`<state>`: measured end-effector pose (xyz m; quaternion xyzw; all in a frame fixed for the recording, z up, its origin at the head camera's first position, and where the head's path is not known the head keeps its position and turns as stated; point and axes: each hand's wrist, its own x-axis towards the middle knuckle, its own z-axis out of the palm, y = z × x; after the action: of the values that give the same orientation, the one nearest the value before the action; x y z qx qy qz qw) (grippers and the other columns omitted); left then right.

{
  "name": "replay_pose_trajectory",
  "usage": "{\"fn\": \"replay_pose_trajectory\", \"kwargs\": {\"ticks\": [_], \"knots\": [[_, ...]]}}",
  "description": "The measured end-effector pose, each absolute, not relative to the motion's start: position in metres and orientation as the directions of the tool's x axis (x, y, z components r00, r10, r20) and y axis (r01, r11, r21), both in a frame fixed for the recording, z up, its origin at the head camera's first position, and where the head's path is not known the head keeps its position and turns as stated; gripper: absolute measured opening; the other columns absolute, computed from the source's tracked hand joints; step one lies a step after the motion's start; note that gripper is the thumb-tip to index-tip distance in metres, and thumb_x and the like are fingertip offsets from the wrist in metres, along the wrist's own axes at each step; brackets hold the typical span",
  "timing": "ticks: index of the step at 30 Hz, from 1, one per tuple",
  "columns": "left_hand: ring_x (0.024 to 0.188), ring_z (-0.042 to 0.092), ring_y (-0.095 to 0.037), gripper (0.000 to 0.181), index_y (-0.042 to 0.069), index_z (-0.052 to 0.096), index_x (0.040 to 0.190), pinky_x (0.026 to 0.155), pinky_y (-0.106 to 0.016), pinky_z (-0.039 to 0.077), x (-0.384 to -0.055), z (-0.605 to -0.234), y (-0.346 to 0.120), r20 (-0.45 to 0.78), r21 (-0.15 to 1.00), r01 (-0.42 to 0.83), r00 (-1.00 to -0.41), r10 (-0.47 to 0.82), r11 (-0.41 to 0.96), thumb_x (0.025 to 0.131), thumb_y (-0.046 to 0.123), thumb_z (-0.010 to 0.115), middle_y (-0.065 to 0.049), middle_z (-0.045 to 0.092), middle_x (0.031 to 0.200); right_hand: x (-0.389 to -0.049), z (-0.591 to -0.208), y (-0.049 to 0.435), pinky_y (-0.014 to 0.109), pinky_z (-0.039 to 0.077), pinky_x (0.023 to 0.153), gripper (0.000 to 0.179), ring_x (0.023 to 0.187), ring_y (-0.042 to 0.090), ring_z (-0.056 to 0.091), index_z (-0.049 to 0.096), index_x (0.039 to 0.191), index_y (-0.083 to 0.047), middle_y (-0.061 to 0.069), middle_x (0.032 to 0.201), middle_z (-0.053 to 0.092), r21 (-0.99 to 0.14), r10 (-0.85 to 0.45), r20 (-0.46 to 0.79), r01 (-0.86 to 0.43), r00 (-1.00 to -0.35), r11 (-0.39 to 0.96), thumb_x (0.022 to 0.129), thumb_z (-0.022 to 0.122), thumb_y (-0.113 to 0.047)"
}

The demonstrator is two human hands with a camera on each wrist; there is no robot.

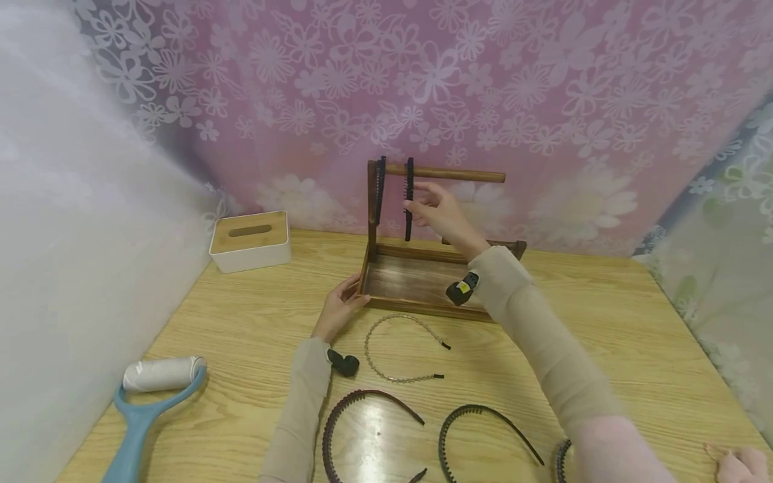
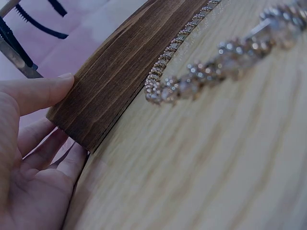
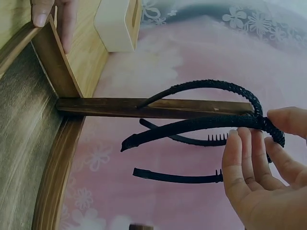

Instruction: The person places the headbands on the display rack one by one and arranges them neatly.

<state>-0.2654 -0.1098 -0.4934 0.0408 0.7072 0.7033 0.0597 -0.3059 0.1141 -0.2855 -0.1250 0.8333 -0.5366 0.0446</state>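
Observation:
A brown wooden rack [image 1: 423, 309] has a shallow tray at its base and a horizontal rod [image 1: 468, 175] on a post. My left hand [image 1: 338, 310] grips its left front corner, thumb against the dark wood [image 2: 115, 72] in the left wrist view. With thumb and fingers my right hand [image 1: 445, 216] pinches a black headband [image 1: 408, 201] at the rod. To the left of it, a second black headband [image 1: 380, 194] hangs from the rod near the post. The right wrist view shows both bands' ends pointing down toward the tray.
On the table in front lie a beaded headband [image 1: 366, 345], a dark red one [image 1: 328, 436], a black one [image 1: 443, 443] and part of another [image 1: 561, 464]. A tissue box [image 1: 253, 259] and a lint roller [image 1: 160, 374] are at left. Fingers [image 1: 744, 467] show at lower right.

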Motion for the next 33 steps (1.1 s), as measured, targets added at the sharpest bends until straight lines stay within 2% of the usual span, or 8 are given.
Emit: {"fn": "replay_pose_trajectory", "kwargs": {"ticks": [8, 17, 24, 29, 33], "knots": [[0.144, 0.035, -0.033, 0.064, 0.004, 0.040, 0.148, 0.120, -0.036, 0.037, -0.266, -0.495, -0.109, -0.009, 1.000, -0.009, -0.990, 0.138, 0.001, 0.090, 0.004, 0.068, -0.014, 0.033, 0.157, -0.315, -0.295, 0.102, 0.034, 0.061, 0.088, 0.055, 0.091, 0.024, 0.064, 0.038, 0.149, -0.009, 0.024, 0.128, 0.058, -0.897, -0.240, 0.113, -0.203, -0.964, 0.393, 0.099, 0.057, -0.021], [0.144, 0.035, -0.031, 0.064, 0.006, 0.039, 0.149, 0.120, -0.035, 0.037, -0.267, -0.495, -0.111, -0.019, 1.000, -0.019, -0.989, 0.146, 0.005, 0.091, 0.006, 0.067, -0.011, 0.032, 0.158, -0.315, -0.299, 0.101, 0.043, 0.058, 0.095, 0.059, 0.109, 0.035, 0.060, 0.035, 0.150, -0.009, 0.023, 0.132, 0.054, -0.894, -0.259, 0.112, -0.211, -0.959, 0.395, 0.099, 0.058, -0.026], [0.145, 0.034, -0.030, 0.065, 0.008, 0.039, 0.149, 0.119, -0.034, 0.038, -0.267, -0.495, -0.113, -0.032, 0.999, -0.031, -0.988, 0.151, 0.011, 0.091, 0.007, 0.067, -0.010, 0.032, 0.158, -0.309, -0.310, 0.107, 0.045, 0.058, 0.093, 0.058, 0.115, 0.032, 0.056, 0.038, 0.149, -0.011, 0.020, 0.128, 0.056, -0.873, -0.269, 0.083, -0.200, -0.959, 0.444, 0.098, 0.059, -0.029], [0.144, 0.034, -0.032, 0.065, 0.006, 0.038, 0.149, 0.119, -0.036, 0.038, -0.267, -0.495, -0.112, -0.031, 0.999, -0.032, -0.989, 0.147, -0.002, 0.091, 0.004, 0.067, -0.013, 0.032, 0.158, -0.298, -0.324, 0.110, 0.042, 0.061, 0.089, 0.056, 0.108, 0.037, 0.060, 0.037, 0.149, -0.009, 0.022, 0.124, 0.059, -0.875, -0.304, 0.047, -0.187, -0.951, 0.446, 0.099, 0.058, -0.024], [0.144, 0.035, -0.033, 0.065, 0.005, 0.039, 0.149, 0.120, -0.037, 0.037, -0.268, -0.496, -0.111, -0.021, 1.000, -0.024, -0.988, 0.150, -0.018, 0.091, 0.004, 0.067, -0.014, 0.033, 0.157, -0.285, -0.337, 0.111, 0.038, 0.062, 0.085, 0.055, 0.101, 0.032, 0.063, 0.039, 0.148, -0.010, 0.020, 0.124, 0.060, -0.866, -0.324, 0.011, -0.170, -0.946, 0.469, 0.099, 0.058, -0.026]]}}
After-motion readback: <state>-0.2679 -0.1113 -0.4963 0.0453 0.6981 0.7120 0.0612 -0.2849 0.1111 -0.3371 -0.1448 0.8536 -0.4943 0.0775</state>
